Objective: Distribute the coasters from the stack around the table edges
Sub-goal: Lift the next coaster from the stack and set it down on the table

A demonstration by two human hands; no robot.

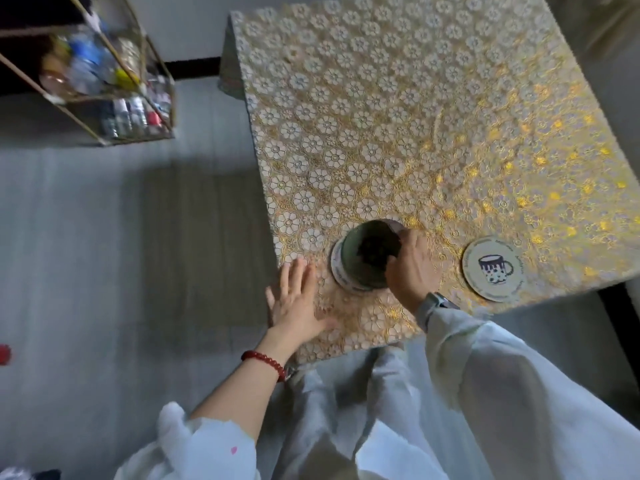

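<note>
A round white coaster (493, 268) printed with a dotted mug lies flat near the table's front edge. To its left, a second white coaster (337, 271) shows only as a rim under a green cup (363, 268) with dark contents. My right hand (412, 268) grips the cup's right rim from above. My left hand (298, 299) lies flat with fingers spread on the tablecloth, just left of the cup, holding nothing. No stack of coasters is in view.
The table (398, 109) wears a gold and white flower-patterned cloth. A gold wire shelf (114, 95) with bottles stands on the grey floor at the far left. My pale clothing fills the bottom of the view.
</note>
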